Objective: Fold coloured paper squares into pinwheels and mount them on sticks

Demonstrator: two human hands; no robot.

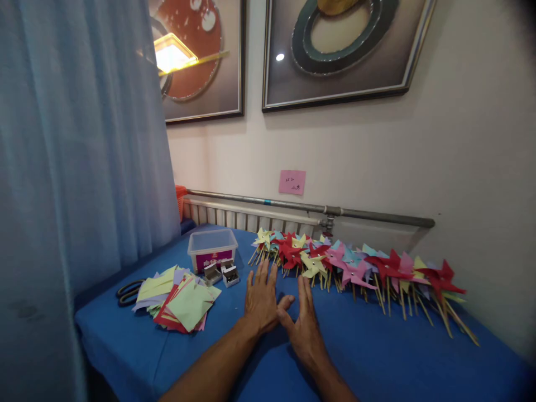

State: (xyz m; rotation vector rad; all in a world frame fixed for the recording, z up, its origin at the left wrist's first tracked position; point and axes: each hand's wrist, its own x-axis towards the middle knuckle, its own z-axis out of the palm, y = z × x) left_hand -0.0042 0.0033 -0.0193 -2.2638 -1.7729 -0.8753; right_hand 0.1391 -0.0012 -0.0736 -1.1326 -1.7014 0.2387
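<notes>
1. Head view: your left hand (260, 301) is palm down over the middle of the blue-covered table (377, 363), its fingers stretched out and slightly apart, pointing at the far edge.
2. Your right hand (309, 334) is just beside it, toward the table's right edge, fingers straight and side by side, thumb held out toward your left thumb. You cannot tell from here whether the two thumbs touch, or how firmly either palm rests on the cloth.
3. The pinwheels (354, 273), in red, pink, yellow, blue and purple, lie in a long row along the far edge, reaching toward the right edge; their sticks point your way. Your fingertips are near the row's left part.
4. Left of your left hand, colored paper (190, 307) lies in a loose pile near the table's left edge. Beside it are the black handles of scissors (129, 293).
5. Toward the far left corner you have a clear plastic tub (213, 242) with a purple label, and small boxes (230, 277) right in front of it.
6. Beyond the far edge are a radiator (234, 218) and a pipe (293, 205), with a pink note (292, 182) on the wall above.
</notes>
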